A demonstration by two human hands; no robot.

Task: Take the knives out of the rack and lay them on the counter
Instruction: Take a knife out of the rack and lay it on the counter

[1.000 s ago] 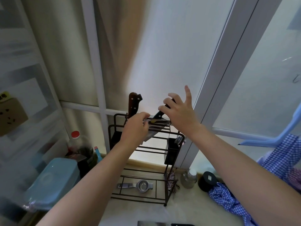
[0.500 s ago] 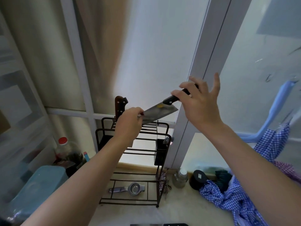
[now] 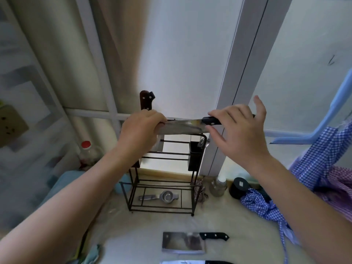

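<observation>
Above the rack [image 3: 162,174], near the middle of the view, both hands hold a knife [image 3: 182,127] level, clear of the wire frame. At 9 o'clock from the blade's middle, the left hand [image 3: 141,130] has its fingers clamped over the blade's far end. At 3 o'clock, the right hand [image 3: 238,130] pinches the black handle [image 3: 210,121] between thumb and curled fingers, with the little finger lifted free. At 11 o'clock from the left hand, a brown handle [image 3: 146,100] of a second knife stands upright in the rack's back left corner. A black cup [image 3: 195,158] hangs on the rack's right side, and a metal strainer [image 3: 162,197] lies on its bottom shelf. Below all this runs a pale beige counter [image 3: 228,225]. On it, at 6 o'clock from the rack, a cleaver [image 3: 190,242] lies flat with its black handle pointing to 3 o'clock, and the top of another dark-handled knife [image 3: 198,262] shows at the bottom edge. At 3 o'clock from the rack's foot stand a small jar [image 3: 218,185] and a black round container [image 3: 239,187], with blue checked cloth [image 3: 266,206] bunched beside them and more hanging at the right. At 9 o'clock stand a red-capped bottle [image 3: 86,151] and a blurred light-blue box [image 3: 62,180]. Behind the rack rise a frosted window [image 3: 186,54] with white frames and a pale curtain [image 3: 118,54] at 11 o'clock.
</observation>
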